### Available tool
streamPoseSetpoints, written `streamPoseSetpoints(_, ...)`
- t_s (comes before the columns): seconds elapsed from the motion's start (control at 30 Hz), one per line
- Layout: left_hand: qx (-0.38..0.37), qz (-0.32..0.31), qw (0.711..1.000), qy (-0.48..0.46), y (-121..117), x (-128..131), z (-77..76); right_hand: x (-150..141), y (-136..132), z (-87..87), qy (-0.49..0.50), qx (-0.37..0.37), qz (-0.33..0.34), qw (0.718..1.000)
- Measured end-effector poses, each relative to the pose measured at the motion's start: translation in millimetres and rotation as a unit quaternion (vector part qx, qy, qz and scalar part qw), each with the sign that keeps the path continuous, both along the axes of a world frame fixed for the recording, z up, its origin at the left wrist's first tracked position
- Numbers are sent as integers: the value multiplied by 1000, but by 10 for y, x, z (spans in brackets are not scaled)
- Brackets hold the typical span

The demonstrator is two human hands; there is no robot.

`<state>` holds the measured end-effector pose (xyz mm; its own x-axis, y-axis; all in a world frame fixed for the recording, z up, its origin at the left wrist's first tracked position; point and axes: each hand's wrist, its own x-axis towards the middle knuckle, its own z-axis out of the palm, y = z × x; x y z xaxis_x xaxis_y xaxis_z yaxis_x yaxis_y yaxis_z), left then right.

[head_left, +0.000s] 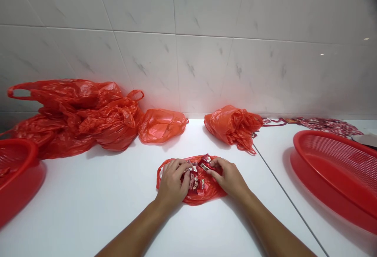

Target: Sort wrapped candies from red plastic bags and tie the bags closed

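Well, my left hand (172, 183) and right hand (228, 178) sit over small red wrapped packets (193, 180) on a flattened red plastic bag (203, 197), my fingers (179, 166) curled onto them (clamped or not, I can't tell). Beyond the white table (97, 210), bunched red bags (79, 115) slump against the tiled wall (200, 72).

- A thin red plastic bag (193, 190) lies flattened and crinkled at the lower middle of the frame, with a handle loop curving out at its left edge.
- Small red packets (193, 181) with white print lie in a loose heap on the middle of the bag, overlapping at different angles.
- One packet (205, 162) sits at the bag's upper edge, tilted, just beneath the right hand's fingers.
- The left hand (172, 184) lies over the heap's left side, fingers curled onto the packets.
- The right hand (228, 178) reaches in from the right, fingertips on the packets.
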<state>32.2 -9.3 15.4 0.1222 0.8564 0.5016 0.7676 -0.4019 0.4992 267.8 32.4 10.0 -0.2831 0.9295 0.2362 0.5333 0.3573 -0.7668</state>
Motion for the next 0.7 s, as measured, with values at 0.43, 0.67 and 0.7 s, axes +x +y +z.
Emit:
streamPoseSetpoints(0.43,111,51,992,-4,7,-23,35,-71,9,-59,-15,29,-8,999)
streamPoseSetpoints(0.67,126,49,991,-2,3,-30,39,-48,132,-160,-141,-36,-86,986)
streamPoseSetpoints(0.7,128,52,990,0,4,-35,39,-62,140,-167,-145,-38,-91,984)
